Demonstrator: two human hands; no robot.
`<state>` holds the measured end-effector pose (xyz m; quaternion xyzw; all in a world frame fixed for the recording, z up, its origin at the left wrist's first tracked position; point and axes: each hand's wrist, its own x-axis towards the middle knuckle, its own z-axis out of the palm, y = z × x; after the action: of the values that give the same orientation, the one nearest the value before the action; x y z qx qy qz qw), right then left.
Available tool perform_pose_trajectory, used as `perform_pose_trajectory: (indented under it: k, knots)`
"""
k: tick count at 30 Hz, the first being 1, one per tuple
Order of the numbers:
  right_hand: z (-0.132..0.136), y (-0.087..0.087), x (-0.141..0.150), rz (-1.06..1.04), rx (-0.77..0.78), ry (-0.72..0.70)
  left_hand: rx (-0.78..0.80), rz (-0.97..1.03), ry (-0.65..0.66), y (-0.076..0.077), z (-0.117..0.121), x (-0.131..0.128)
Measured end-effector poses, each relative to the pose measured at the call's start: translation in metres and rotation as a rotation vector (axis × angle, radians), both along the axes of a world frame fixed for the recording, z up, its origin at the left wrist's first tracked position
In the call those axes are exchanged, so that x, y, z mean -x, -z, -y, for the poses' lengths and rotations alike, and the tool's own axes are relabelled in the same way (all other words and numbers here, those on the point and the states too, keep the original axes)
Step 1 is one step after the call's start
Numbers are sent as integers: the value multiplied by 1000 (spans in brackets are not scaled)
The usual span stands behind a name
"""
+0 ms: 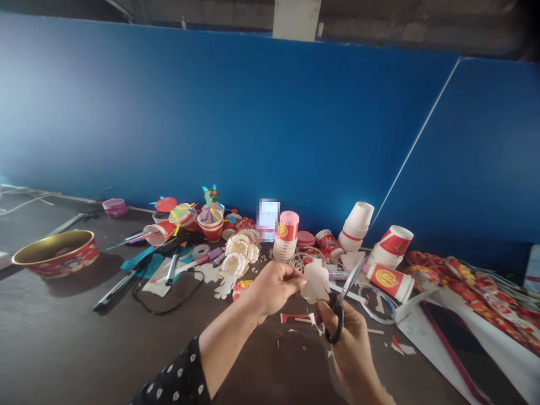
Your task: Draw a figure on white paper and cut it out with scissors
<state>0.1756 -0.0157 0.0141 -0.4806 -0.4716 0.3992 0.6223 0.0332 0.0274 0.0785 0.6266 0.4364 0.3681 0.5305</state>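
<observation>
My left hand (272, 288) pinches a cream paper cutout (316, 280) by its left edge and holds it up over the dark table (54, 337). My right hand (352, 343) grips black-handled scissors (342, 308), fingers through the loops. The blades point up and right, beside the cutout's right edge. Small paper scraps (295, 318) lie on the table under both hands.
Red and white paper cups (392, 243), a stack of cups (287, 236) and decorated cups (210, 220) crowd the back by the blue wall. A gold-rimmed red bowl (57, 253) sits at left, pens (172, 267) and a tape roll (201, 250) in the middle, red printed paper (485, 292) at right.
</observation>
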Motion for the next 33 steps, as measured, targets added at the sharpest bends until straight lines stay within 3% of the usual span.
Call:
perform_pose_trajectory:
  k: [11,23,33]
  knots:
    - [-1,0,1,8,-22,47,8,99,-19,-2,-2,3]
    - [2,-3,2,96,-5,-29,34,22,-36,0,1,-1]
    - [2,-4,4,101,4,-65,49,116,-29,0,-1,0]
